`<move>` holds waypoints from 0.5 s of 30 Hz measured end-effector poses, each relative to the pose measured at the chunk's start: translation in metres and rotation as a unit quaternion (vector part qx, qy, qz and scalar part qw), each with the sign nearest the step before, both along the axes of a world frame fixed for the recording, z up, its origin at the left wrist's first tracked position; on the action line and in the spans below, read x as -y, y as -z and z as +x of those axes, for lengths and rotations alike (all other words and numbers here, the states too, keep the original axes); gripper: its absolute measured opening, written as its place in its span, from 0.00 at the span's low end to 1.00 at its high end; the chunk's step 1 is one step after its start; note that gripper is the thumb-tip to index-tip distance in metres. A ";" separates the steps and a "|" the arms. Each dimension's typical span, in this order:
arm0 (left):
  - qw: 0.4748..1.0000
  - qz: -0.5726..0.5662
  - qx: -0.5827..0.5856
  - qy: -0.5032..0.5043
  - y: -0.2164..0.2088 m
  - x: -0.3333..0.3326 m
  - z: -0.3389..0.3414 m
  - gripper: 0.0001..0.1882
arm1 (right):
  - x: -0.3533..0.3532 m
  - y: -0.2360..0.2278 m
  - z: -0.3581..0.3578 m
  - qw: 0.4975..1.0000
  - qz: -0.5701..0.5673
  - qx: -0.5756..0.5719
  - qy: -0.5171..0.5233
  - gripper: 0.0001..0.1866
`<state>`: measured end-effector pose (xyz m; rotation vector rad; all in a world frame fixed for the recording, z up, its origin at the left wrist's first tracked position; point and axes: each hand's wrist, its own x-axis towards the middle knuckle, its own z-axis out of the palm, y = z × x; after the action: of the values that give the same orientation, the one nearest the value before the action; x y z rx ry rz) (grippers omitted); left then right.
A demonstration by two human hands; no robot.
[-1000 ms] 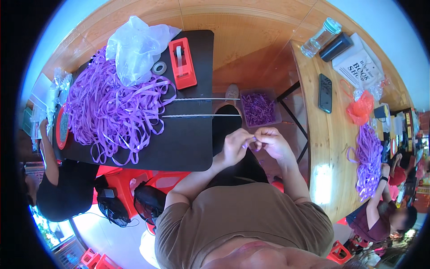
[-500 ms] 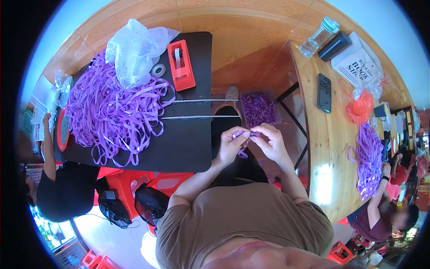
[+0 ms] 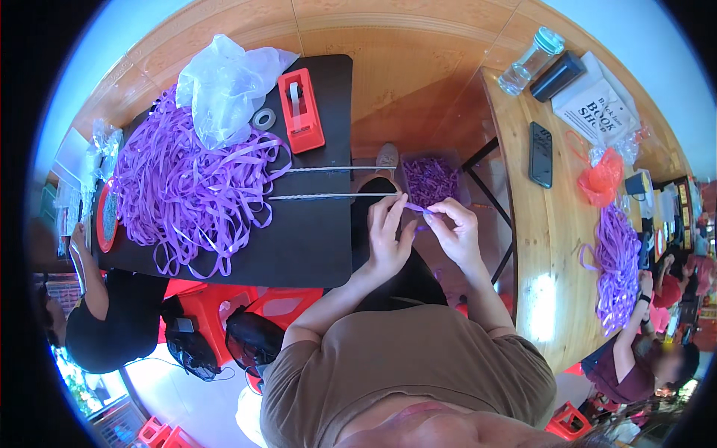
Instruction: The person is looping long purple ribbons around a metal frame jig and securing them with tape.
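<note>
A short length of purple ribbon (image 3: 418,208) stretches between my two hands, over my lap. My left hand (image 3: 388,239) has its fingertips on the ribbon's left end, beside the tip of the nearer thin metal rod (image 3: 336,197); its thumb stands apart from them. The other end is pinched between the thumb and fingers of my right hand (image 3: 455,231). A second rod (image 3: 336,169) runs parallel, and both jut out past the edge of the black table (image 3: 306,246). At their far ends lies a big tangled heap of purple ribbon (image 3: 187,179).
Below the rods, a clear bin (image 3: 433,181) holds many purple pieces. A red tape dispenser (image 3: 302,112), tape roll (image 3: 264,119) and plastic bag (image 3: 228,89) lie on the black table. The wooden table (image 3: 523,246) carries a phone (image 3: 540,155), bottle (image 3: 532,61) and more ribbon. Other people sit on both sides.
My hands have moved apart, drawing the ribbon out between them. The left fingers have straightened and reached up to the nearer rod's tip; the right hand keeps its pinch.
</note>
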<state>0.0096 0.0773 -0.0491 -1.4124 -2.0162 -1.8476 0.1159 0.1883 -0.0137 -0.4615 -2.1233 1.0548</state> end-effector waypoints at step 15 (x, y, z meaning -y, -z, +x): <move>0.965 0.080 0.245 0.041 0.037 -0.036 -0.031 0.06 | 0.010 0.026 -0.027 0.877 -0.468 -0.038 -0.105 0.06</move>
<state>-0.0219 0.1131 -0.0863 -1.0871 -1.9499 -2.5350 0.0890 0.1784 -0.0397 -0.6120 -1.4821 2.1796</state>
